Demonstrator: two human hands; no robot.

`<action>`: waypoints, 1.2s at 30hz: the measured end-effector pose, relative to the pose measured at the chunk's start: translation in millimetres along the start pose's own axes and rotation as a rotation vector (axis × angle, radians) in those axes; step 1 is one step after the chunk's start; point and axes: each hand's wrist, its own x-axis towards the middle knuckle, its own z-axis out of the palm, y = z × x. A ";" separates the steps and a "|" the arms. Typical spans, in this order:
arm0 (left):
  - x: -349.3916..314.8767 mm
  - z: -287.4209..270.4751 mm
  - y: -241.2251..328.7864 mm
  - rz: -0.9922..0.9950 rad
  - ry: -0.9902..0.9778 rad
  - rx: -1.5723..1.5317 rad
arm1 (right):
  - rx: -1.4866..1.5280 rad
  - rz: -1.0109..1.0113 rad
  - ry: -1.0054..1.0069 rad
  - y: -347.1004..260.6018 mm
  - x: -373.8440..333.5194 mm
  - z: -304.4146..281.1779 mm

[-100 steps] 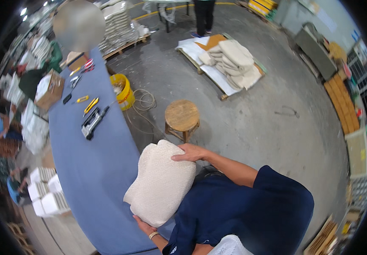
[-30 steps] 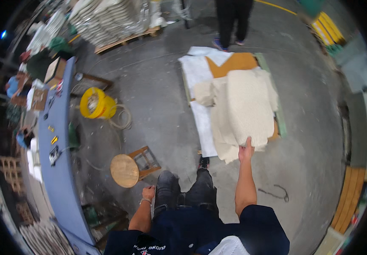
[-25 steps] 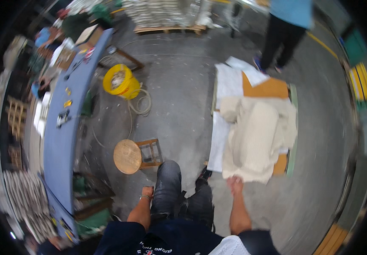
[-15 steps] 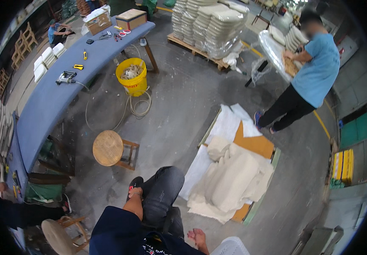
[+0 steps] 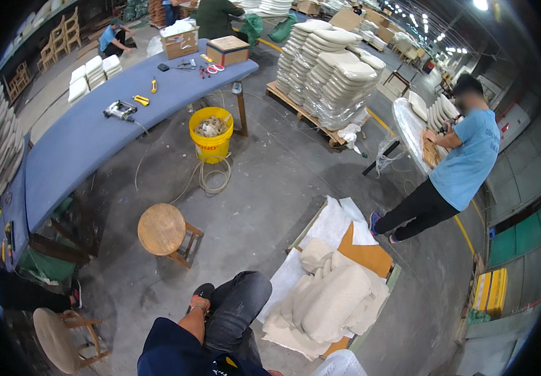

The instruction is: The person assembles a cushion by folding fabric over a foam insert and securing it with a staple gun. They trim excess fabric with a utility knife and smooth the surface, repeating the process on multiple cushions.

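Note:
My left hand point(image 5: 200, 303) hangs beside my bent knee in dark grey trousers point(image 5: 239, 307), close to my black shoe point(image 5: 204, 290). A bracelet shows at that wrist, but the fingers are too small and hidden to read. Of my right hand point(image 5: 275, 373) only a sliver of skin shows at the lower edge, its fingers out of sight. To the right of my knee, a heap of cream fabric pieces point(image 5: 333, 301) lies on a low platform covered with white cloth point(image 5: 277, 282) and a brown sheet point(image 5: 364, 252).
A round wooden stool point(image 5: 161, 229) stands ahead-left. Beyond it are a yellow bucket point(image 5: 211, 149) with a coiled hose point(image 5: 217, 182) and a long blue table point(image 5: 82, 153) holding a staple gun point(image 5: 120, 111). Wrapped cushions point(image 5: 330, 75) sit on a pallet. A co-worker point(image 5: 465, 147) stands right.
The view has tilted up, so everything sits lower and more of the hall shows. My right hand, open with fingers apart before, has slipped almost out of the picture.

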 end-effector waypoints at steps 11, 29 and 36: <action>52.4 -2.6 -76.4 0.074 -0.267 -0.114 | -0.255 -0.061 -0.084 -40.5 -3.8 58.2; 129.7 -313.9 -215.9 0.058 -0.114 -0.493 | -0.766 -0.293 -0.376 -74.2 -26.1 351.0; 173.1 -400.6 -296.2 0.101 0.211 -0.811 | -0.671 -0.454 -0.873 -108.7 52.5 578.5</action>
